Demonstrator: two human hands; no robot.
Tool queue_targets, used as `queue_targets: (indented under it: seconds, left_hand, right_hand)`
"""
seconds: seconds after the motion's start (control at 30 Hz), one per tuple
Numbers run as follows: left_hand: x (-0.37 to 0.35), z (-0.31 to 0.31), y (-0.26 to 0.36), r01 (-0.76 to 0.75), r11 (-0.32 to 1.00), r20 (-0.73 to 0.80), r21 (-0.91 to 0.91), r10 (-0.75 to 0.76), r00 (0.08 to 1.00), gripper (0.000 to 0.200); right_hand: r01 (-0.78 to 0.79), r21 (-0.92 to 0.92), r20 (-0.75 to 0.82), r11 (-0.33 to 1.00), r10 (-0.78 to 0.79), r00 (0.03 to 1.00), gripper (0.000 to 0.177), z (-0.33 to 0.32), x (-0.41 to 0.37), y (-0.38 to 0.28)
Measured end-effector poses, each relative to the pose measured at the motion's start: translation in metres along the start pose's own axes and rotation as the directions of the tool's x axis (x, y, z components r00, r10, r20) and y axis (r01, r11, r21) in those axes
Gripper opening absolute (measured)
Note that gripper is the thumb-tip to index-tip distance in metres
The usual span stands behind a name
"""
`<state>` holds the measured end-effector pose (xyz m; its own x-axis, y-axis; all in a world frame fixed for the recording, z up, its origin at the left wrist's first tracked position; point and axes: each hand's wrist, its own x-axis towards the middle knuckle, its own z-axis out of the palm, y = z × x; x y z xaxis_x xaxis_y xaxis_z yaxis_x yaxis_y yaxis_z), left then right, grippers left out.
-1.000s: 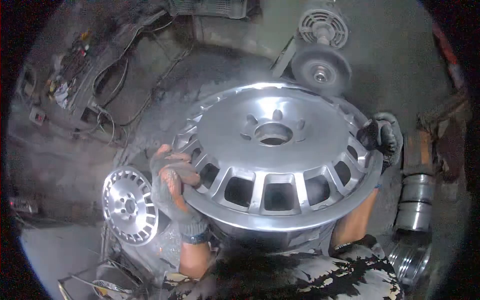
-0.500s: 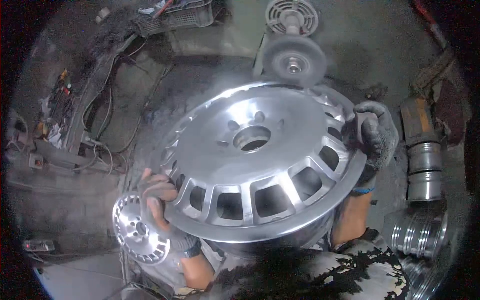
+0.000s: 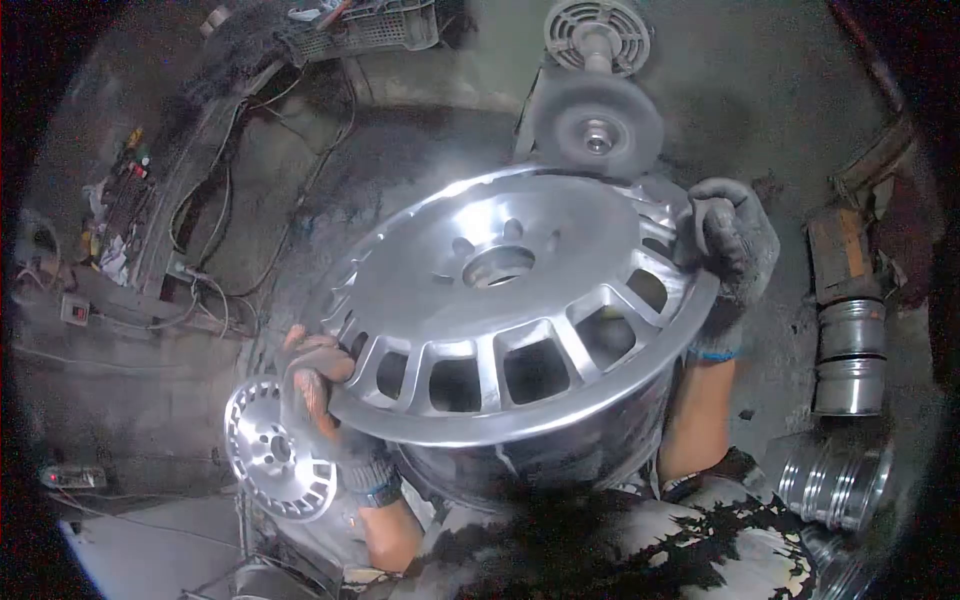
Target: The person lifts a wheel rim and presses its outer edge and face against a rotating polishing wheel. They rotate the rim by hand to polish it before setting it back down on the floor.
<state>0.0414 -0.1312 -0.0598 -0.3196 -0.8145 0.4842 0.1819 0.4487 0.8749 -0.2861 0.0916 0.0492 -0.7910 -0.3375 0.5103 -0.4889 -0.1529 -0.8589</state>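
Note:
A large silver wheel rim with a bare centre bore and a ring of window-like openings is held tilted in front of me, above my lap. My left hand, in a worn grey glove with bare fingertips, is closed round its left edge. On the far right edge, my gloved right hand grips the rim with curled fingers. Just beyond the rim's far edge is a round buffing wheel on a motor shaft, its face blurred. Whether the two touch is hard to see.
A second, smaller-looking spoked wheel rim stands at the left. Shiny metal cylinders and a ribbed wheel barrel are on the right. A plastic crate sits at the back left, with loose cables below it.
The rim has tilted so its near side is lifted and more of its barrel shows beneath. My right hand has shifted slightly left. Both hands keep their hold.

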Motion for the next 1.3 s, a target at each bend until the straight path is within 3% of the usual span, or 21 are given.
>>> queue_targets:
  seconds: [0.07, 0.17, 0.23, 0.33, 0.4, 0.47, 0.57, 0.63, 0.67, 0.77, 0.87, 1.0, 1.07, 1.1, 1.17, 1.23, 1.3]
  left_hand:
    - [-0.002, -0.001, 0.0, 0.055, 0.998, -0.002, -0.018, -0.055, 0.998, 0.035]
    - [0.005, 0.006, 0.021, -0.11, 0.973, 0.031, 0.201, 0.106, 0.994, 0.029]
    - [0.01, 0.027, 0.042, -0.212, 0.908, -0.008, 0.362, 0.23, 0.973, 0.035]
    - [0.004, 0.034, 0.05, -0.188, 0.937, -0.041, 0.293, 0.209, 0.977, 0.036]
    - [-0.003, 0.033, 0.046, -0.15, 0.947, -0.069, 0.283, 0.177, 0.982, 0.037]
    - [-0.014, 0.031, 0.043, -0.068, 0.977, -0.137, 0.202, 0.097, 0.986, 0.038]
    - [-0.014, 0.02, 0.041, -0.18, 0.95, 0.014, 0.256, 0.182, 0.983, 0.037]
    - [-0.023, 0.017, 0.03, 0.052, 0.986, -0.105, 0.158, -0.036, 0.994, 0.037]
    - [-0.027, 0.016, 0.026, 0.095, 0.993, -0.122, 0.075, -0.085, 0.989, 0.038]
    - [-0.033, 0.013, 0.024, 0.085, 0.986, -0.117, -0.144, -0.103, 0.988, 0.043]
    - [-0.031, 0.016, 0.031, 0.055, 0.994, -0.113, -0.096, -0.066, 0.991, 0.048]
    - [-0.023, 0.021, 0.056, 0.083, 0.993, -0.08, 0.085, -0.076, 0.994, 0.048]
    - [-0.017, 0.024, 0.06, -0.09, 0.971, -0.043, 0.222, 0.101, 0.994, 0.03]
    - [-0.012, 0.028, 0.062, -0.175, 0.943, -0.012, 0.285, 0.186, 0.983, 0.029]
    - [-0.008, 0.036, 0.068, -0.149, 0.956, -0.07, 0.251, 0.172, 0.983, 0.033]
    - [-0.01, 0.038, 0.065, -0.163, 0.949, -0.075, 0.27, 0.19, 0.979, 0.035]
    - [-0.01, 0.041, 0.073, -0.139, 0.96, -0.094, 0.243, 0.166, 0.982, 0.035]
  right_hand:
    - [0.003, -0.016, 0.015, 1.0, -0.002, 1.0, 0.05, 0.002, 0.0, -0.004]
    - [0.001, -0.024, 0.017, 1.0, 0.0, 1.0, 0.051, -0.001, -0.003, -0.009]
    - [0.05, -0.094, 0.005, 0.994, -0.049, 0.999, 0.049, -0.009, -0.007, -0.007]
    - [0.16, -0.211, -0.022, 0.964, -0.169, 0.985, 0.046, -0.022, -0.015, -0.007]
    - [0.164, -0.181, -0.057, 0.97, -0.177, 0.983, 0.049, -0.019, -0.022, -0.026]
    - [0.135, -0.172, -0.094, 0.976, -0.153, 0.984, 0.049, -0.026, -0.027, -0.026]
    - [0.001, -0.039, -0.085, 0.999, -0.004, 0.996, 0.05, -0.029, -0.04, -0.039]
    - [-0.064, 0.041, -0.096, 0.997, 0.067, 0.993, 0.052, -0.029, -0.042, -0.039]
    - [-0.031, -0.088, -0.113, 0.996, 0.021, 0.993, 0.055, -0.029, -0.041, -0.042]
    - [-0.116, 0.054, -0.051, 0.992, 0.119, 0.992, 0.061, -0.035, -0.041, -0.033]
    - [-0.071, 0.045, -0.112, 0.996, 0.076, 0.991, 0.061, -0.02, -0.032, -0.026]
    - [-0.004, -0.055, 0.001, 0.998, 0.004, 1.0, 0.059, -0.022, -0.019, -0.016]
    - [-0.025, -0.087, 0.04, 0.996, 0.028, 0.999, 0.056, -0.024, -0.018, -0.01]
    - [0.0, -0.02, 0.022, 1.0, 0.0, 1.0, 0.057, -0.021, -0.018, -0.009]
    - [0.056, 0.109, -0.025, 0.992, -0.054, 0.998, 0.058, -0.013, -0.015, -0.008]
    - [0.294, -0.163, -0.035, 0.942, -0.303, 0.952, 0.055, -0.026, 0.002, 0.034]
    - [0.278, -0.154, -0.013, 0.948, -0.283, 0.959, 0.051, -0.04, 0.02, 0.075]
